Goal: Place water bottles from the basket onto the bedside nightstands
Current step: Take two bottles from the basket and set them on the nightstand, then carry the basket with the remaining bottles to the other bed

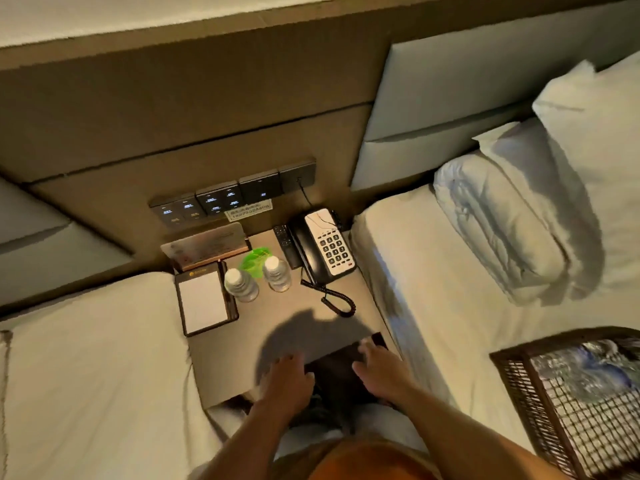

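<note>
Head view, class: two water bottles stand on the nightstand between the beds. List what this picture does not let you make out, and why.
- Basket: cut off by the right and bottom edges; contents blurred behind the weave, so any bottles left cannot be counted.
- Dark object under the left hand and right hand: shadowed, unidentifiable.
- Label under the switch panel: too small to read.
- Card stand: print blurred.

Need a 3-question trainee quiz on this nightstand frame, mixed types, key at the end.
1. True or false: two water bottles stand on the nightstand.
2. The basket sits on: A) the floor B) the bed on the right C) the nightstand.
3. What lies directly left of the bottles?

Key: 1 true. 2 B. 3 the notepad. Neither the left hand nor the right hand holds a bottle.
</note>
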